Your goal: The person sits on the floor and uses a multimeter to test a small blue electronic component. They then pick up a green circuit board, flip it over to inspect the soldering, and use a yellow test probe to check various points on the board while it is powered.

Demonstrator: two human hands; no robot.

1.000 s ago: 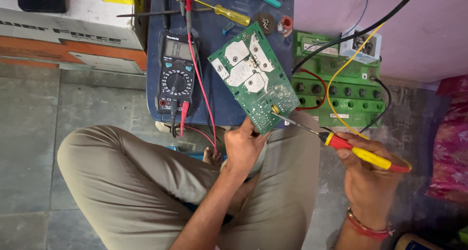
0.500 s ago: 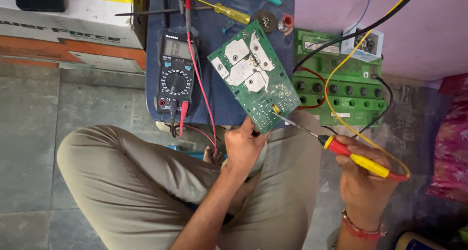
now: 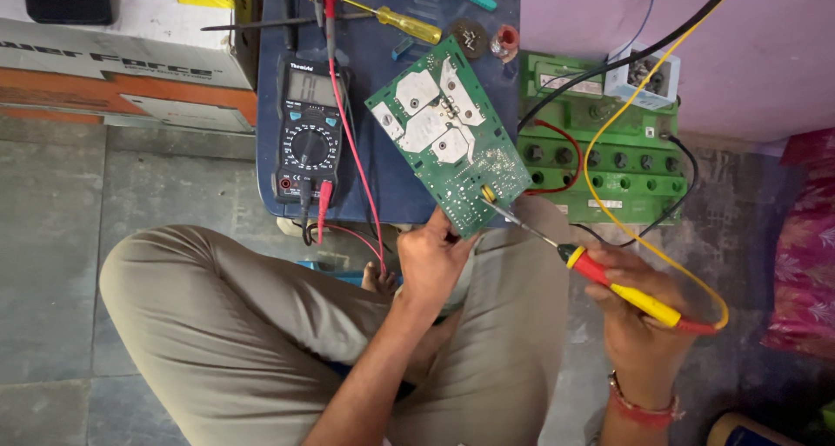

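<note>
One green rectangular circuit board (image 3: 448, 136), one red-and-yellow-handled soldering iron (image 3: 622, 289) and one black digital multimeter (image 3: 306, 133) are in view. There is one green battery (image 3: 609, 163), one yellow-handled screwdriver (image 3: 409, 24) and one cardboard box (image 3: 122, 59). Two hands show: one left hand (image 3: 430, 259), one right hand (image 3: 644, 333).

The left hand (image 3: 428, 263) reaches up from the lap on a bare forearm, fingers and thumb pinched closed at its upper edge, the wrist straight; the right hand (image 3: 642, 324) sits lower and further out, palm turned inward, fingers curled shut in a pen-like grip, a red band around its wrist. Both legs are folded cross-legged beneath the arms; the two hands are well apart.
</note>
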